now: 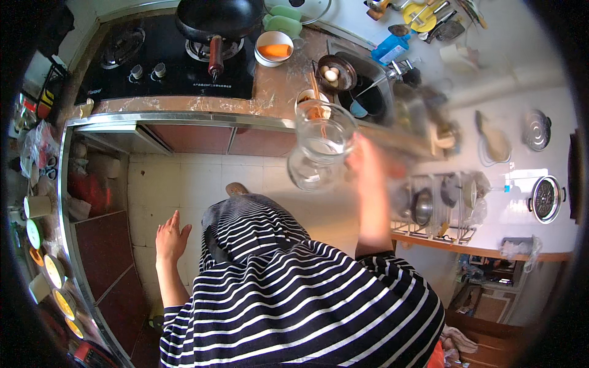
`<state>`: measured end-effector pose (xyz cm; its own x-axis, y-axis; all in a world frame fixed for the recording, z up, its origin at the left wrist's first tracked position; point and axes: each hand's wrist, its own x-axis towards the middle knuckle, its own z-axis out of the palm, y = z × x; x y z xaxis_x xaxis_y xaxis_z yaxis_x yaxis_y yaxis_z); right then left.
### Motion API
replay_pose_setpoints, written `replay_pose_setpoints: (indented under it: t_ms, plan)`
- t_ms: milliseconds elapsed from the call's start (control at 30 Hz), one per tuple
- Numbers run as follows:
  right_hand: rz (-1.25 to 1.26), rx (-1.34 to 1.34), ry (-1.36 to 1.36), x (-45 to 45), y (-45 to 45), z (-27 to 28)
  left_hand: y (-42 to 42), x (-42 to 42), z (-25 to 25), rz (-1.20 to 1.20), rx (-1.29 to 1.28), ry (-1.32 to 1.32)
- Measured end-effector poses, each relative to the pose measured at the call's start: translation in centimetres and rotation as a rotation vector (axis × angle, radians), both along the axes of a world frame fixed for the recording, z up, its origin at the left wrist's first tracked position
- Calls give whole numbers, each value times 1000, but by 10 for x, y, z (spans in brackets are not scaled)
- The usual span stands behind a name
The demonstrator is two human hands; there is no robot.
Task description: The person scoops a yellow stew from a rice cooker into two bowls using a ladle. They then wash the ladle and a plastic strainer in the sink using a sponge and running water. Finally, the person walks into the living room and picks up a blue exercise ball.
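My right hand, blurred, grips a clear glass pitcher by its handle side, in the air at the counter's front edge. The pitcher looks empty and partly covers a white bowl with wooden chopsticks and some food in it. My left hand hangs over the tiled floor with its fingers apart, holding nothing. Beyond the pitcher, several eggs lie in a dark round pan at the sink.
A wok sits on the gas hob, its handle pointing towards me. Beside it stands a white bowl holding a carrot piece. Bowls of yellow food line the left counter. A wire dish rack stands at right.
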<state>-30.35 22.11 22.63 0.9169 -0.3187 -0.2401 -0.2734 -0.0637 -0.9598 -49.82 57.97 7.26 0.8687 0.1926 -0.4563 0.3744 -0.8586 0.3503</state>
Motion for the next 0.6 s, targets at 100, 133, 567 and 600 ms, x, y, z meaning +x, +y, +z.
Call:
replay_pose_setpoints:
  t_ms: [100,133,567,600]
  plan:
    - [-51,19,-97,1,-30,13,-12,7,2,-1,-3,30]
    - [-72,-46,-88,6,-42,17,-16,10,3,1,-4,34]
    - [102,-186,-140,105,-173,36,-121,63,-12,64,102,35]
    - [159,-147,-130,114,-182,35,-135,78,-13,68,105,40]
